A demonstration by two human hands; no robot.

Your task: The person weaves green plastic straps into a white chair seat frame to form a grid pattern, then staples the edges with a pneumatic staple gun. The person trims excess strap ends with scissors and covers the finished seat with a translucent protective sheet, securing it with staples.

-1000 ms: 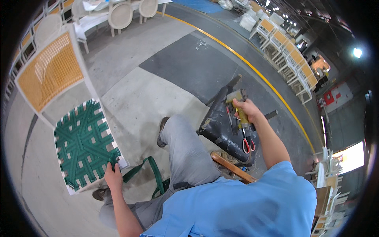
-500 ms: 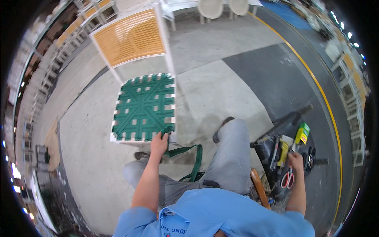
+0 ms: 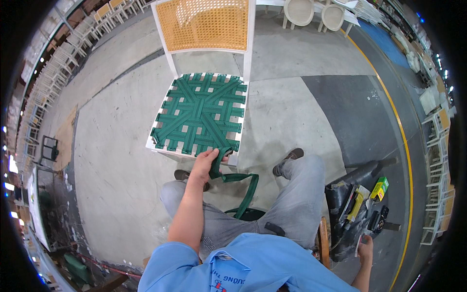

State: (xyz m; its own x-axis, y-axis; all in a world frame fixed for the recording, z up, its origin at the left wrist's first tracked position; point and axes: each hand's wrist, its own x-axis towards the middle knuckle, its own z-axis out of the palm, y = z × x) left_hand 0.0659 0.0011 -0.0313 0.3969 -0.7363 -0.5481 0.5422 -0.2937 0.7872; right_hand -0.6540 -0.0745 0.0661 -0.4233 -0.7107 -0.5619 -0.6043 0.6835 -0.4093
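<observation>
A white chair with a cane back (image 3: 204, 27) stands in front of me, its seat (image 3: 197, 114) woven with green webbing straps. At the seat's front edge, toward its right corner, my left hand (image 3: 206, 163) is closed on the loose green webbing strap (image 3: 250, 187). The free length of the strap loops right and hangs down between my legs. To my right, beside the black padded stool, my right hand (image 3: 366, 246) is closed around scissors (image 3: 359, 245). Only a thin pale and reddish part of the scissors shows; the rest is hidden.
On the black stool (image 3: 340, 194) lie a yellow-handled tool (image 3: 357, 204), a green and yellow box (image 3: 380, 189) and a black object (image 3: 378, 219). A wooden armrest (image 3: 323, 243) is by my right thigh. Rows of chairs (image 3: 53, 73) line the left; more chairs (image 3: 440, 170) stand right.
My right hand has moved back toward me along the stool, with the scissors. My left hand has pulled the strap slightly away from the seat's edge. The view has shifted, too.
</observation>
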